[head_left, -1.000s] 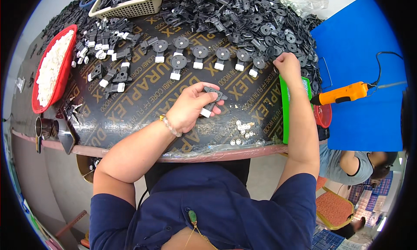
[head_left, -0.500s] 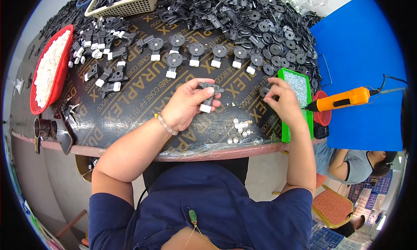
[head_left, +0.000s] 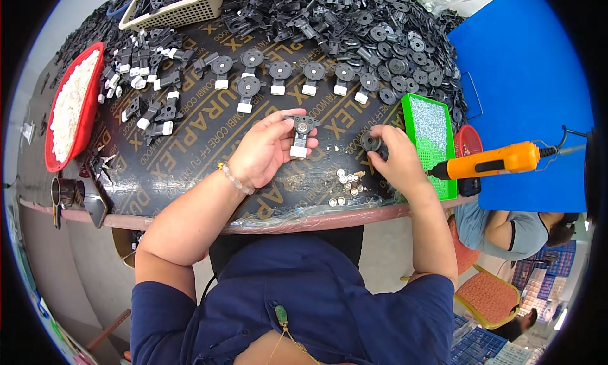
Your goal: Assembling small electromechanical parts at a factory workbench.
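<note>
Pinched in my left hand (head_left: 258, 154) is a black plastic bracket (head_left: 306, 121) with a white block at its lower end. A small round metal piece sits in the bracket's middle. To the right, my right hand (head_left: 402, 161) grips a black round disc (head_left: 369, 142) by its edge, apart from the bracket. Several small round metal pieces (head_left: 344, 175) lie on the table between my forearms. Beyond my hands stands a row of similar brackets with discs on them (head_left: 280, 71).
A green tray (head_left: 451, 146) of small silvery parts sits beside my right wrist, with an orange electric screwdriver (head_left: 497, 161) across it. A red basket (head_left: 95, 92) of white pieces is at left. Black parts (head_left: 392, 42) are heaped behind. Another person (head_left: 516, 235) sits at right.
My right hand has moved left and nearer to the bracket, with the disc now plainly visible. My left thumb has shifted off the bracket's middle, baring the metal piece.
</note>
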Available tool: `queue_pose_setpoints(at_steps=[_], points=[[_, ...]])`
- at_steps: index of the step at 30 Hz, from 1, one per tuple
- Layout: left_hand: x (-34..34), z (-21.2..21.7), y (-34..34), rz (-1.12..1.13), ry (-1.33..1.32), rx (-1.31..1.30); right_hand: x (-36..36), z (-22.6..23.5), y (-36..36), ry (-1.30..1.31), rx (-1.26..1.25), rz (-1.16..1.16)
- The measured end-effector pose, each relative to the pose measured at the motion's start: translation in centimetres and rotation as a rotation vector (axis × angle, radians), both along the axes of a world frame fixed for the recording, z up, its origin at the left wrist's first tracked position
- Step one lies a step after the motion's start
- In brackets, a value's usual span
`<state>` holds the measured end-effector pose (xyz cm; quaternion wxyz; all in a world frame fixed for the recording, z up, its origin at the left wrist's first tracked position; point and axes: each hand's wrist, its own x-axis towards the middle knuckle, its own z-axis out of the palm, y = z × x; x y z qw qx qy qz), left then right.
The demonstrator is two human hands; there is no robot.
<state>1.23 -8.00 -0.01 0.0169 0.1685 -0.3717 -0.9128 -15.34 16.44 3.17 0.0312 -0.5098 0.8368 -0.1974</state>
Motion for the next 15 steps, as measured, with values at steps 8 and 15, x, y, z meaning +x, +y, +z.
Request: queue_pose_setpoints(at_steps=[8,15], points=[[0.0,-0.2,0.0,0.023,0.018,0.008,1.3,0.2,-3.4,0.035,0.055,-0.101],[0.0,-0.2,-0.3,0.079,0.021,0.043,-0.4,2.8,-4.0,-0.104,0.133,0.299]])
